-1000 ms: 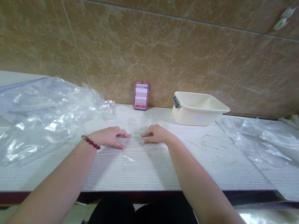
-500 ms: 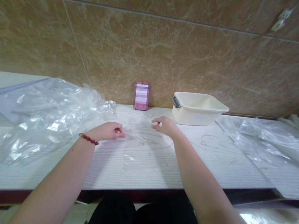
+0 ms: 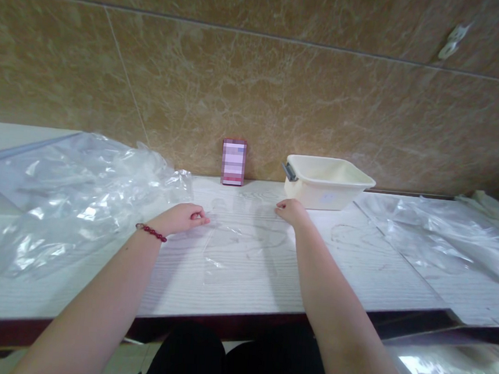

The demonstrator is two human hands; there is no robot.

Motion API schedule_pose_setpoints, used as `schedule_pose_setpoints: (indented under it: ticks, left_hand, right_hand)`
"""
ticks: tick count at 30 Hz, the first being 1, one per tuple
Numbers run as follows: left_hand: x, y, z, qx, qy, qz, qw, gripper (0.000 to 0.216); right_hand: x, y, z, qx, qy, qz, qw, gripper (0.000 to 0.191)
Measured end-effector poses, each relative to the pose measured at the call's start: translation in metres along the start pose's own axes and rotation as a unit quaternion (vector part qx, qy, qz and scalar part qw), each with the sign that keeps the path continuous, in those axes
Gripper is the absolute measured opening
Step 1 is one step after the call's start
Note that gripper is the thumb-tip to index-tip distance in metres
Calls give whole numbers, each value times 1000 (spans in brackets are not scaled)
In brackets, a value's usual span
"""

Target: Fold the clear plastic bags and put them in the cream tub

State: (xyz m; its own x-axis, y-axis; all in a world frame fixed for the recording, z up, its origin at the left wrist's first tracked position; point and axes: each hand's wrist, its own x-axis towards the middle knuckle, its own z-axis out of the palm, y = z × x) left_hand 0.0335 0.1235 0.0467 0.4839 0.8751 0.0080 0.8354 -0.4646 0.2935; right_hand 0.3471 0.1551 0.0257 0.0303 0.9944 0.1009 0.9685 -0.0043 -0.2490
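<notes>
A single head-worn view looks forward and down from the seated person's own place, close over the white table (image 3: 241,279), facing the brown marble wall (image 3: 257,94) behind it; both forearms reach in from below.

Brown marble-look tile wall (image 3: 283,97) fills upper view, thin grout lines crossing it; small pale fitting (image 3: 449,43) mounted high on wall at far right. White wood-grain desk (image 3: 242,273) butts against wall base, dark reddish front edge (image 3: 220,324) along near side. Light soft, even; glare patches on tiles. Pale floor strip (image 3: 127,362) visible below desk edge.
</notes>
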Motion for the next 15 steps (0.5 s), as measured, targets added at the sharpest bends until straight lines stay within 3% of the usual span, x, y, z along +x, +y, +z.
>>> schedule_pose_setpoints:
  ticks: [5, 10, 15]
  left_hand:
    - [1, 1, 0, 0, 18, 8, 1000, 39]
    - [2, 18, 2, 11, 90, 29, 995, 40]
    - [8, 62, 6, 36, 38, 122, 991, 37]
  right_hand:
    - [-1, -8, 0, -16, 13, -13, 1000, 20]
    - [-4, -14, -4, -19, 19, -28, 999, 22]
    - [-10, -18, -10, -2, 1, -39, 999, 22]
